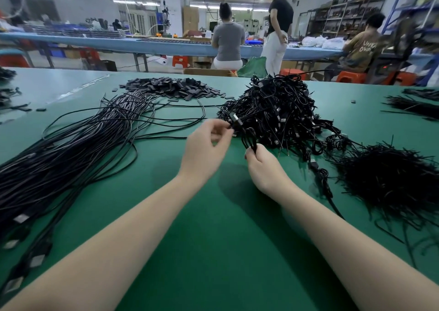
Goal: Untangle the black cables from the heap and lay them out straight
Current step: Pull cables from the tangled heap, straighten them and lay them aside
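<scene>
While right hand (262, 168) fingers grip the coiled cable (249, 138) steady, left hand (206, 144) fingers pinch its plug (235, 120) beside the heap (275, 111), likely to draw it free.

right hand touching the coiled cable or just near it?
Touching. In the head view the right hand pinches the lower end of the coiled cable between its fingertips; the loops rise straight out of the grip, no gap visible.

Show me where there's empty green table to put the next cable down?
Bare green table lies near you, between the forearms, and far left beyond the straightened cables. It is crowded around the tangled heap, the black tie pile at right, and the flat black pieces behind.
</scene>
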`<state>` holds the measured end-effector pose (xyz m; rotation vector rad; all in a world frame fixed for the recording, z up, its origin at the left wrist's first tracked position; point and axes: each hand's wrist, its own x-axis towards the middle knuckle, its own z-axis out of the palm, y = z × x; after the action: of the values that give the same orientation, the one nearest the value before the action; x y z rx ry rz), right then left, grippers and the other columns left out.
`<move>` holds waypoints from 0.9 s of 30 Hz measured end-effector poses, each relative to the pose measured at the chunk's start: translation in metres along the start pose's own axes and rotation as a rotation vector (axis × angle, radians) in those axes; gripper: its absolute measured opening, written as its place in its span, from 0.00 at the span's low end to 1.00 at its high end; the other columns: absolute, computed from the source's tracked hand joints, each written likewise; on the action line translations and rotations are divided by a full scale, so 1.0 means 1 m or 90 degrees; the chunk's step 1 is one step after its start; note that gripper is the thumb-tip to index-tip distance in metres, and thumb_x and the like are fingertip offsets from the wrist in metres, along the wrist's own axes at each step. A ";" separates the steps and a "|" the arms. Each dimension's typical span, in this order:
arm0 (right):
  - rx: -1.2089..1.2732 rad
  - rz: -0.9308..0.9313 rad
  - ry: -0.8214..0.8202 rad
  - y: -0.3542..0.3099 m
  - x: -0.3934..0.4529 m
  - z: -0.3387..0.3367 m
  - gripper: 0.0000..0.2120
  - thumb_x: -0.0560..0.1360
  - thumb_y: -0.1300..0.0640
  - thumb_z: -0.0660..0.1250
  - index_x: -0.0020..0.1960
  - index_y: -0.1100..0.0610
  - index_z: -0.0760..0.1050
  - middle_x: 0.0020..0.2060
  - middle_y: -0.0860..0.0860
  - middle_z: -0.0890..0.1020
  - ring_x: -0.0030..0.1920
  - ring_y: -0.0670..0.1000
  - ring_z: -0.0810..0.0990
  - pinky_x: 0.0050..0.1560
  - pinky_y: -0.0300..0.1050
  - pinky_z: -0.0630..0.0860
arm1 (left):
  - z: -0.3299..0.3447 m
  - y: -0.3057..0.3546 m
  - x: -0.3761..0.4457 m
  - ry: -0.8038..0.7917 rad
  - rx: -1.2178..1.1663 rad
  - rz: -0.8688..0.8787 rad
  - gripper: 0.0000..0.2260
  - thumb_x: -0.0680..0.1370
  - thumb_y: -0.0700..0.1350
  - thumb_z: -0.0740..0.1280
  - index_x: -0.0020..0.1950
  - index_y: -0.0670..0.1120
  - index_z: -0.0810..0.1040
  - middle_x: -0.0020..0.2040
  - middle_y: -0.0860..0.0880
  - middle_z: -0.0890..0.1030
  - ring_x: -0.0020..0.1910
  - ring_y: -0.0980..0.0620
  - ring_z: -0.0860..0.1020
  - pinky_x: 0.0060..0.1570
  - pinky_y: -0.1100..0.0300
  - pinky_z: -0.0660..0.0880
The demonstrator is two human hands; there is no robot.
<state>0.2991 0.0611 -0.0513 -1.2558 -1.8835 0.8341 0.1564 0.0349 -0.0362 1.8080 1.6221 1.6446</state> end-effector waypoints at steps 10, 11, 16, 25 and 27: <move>-0.598 -0.158 -0.151 -0.003 0.005 -0.011 0.04 0.80 0.58 0.51 0.48 0.55 0.63 0.47 0.55 0.76 0.41 0.58 0.74 0.40 0.48 0.64 | 0.007 -0.016 -0.013 -0.126 0.715 0.412 0.07 0.65 0.41 0.74 0.37 0.45 0.77 0.29 0.51 0.76 0.25 0.50 0.77 0.28 0.61 0.68; -0.686 -0.254 -0.124 -0.004 0.006 -0.017 0.06 0.78 0.60 0.50 0.49 0.55 0.65 0.46 0.54 0.76 0.41 0.57 0.77 0.39 0.47 0.63 | 0.007 -0.014 -0.014 -0.143 0.727 0.381 0.09 0.64 0.43 0.76 0.35 0.46 0.76 0.26 0.51 0.75 0.22 0.51 0.75 0.25 0.62 0.64; -0.982 -0.670 -0.001 -0.003 0.004 -0.059 0.12 0.71 0.63 0.51 0.41 0.54 0.72 0.32 0.48 0.74 0.28 0.50 0.73 0.32 0.44 0.64 | 0.025 -0.001 -0.023 -0.238 0.598 0.231 0.10 0.79 0.48 0.58 0.40 0.46 0.65 0.35 0.48 0.80 0.29 0.43 0.72 0.26 0.58 0.55; -0.943 0.050 -0.166 -0.003 0.033 -0.182 0.23 0.74 0.37 0.64 0.64 0.47 0.73 0.56 0.48 0.80 0.55 0.52 0.79 0.50 0.47 0.78 | 0.016 -0.018 -0.020 -0.155 0.199 -0.048 0.15 0.83 0.50 0.51 0.38 0.46 0.60 0.34 0.49 0.68 0.33 0.46 0.67 0.35 0.52 0.62; -0.959 0.121 -0.251 0.017 0.023 -0.194 0.20 0.72 0.37 0.66 0.58 0.48 0.78 0.50 0.47 0.81 0.52 0.52 0.79 0.49 0.45 0.78 | 0.016 -0.019 -0.019 -0.145 0.155 -0.098 0.15 0.83 0.50 0.51 0.38 0.45 0.60 0.34 0.48 0.69 0.33 0.45 0.67 0.34 0.52 0.63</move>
<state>0.4628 0.1121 0.0441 -2.1977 -2.8160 -0.5559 0.1629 0.0351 -0.0669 1.8465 1.8656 1.1729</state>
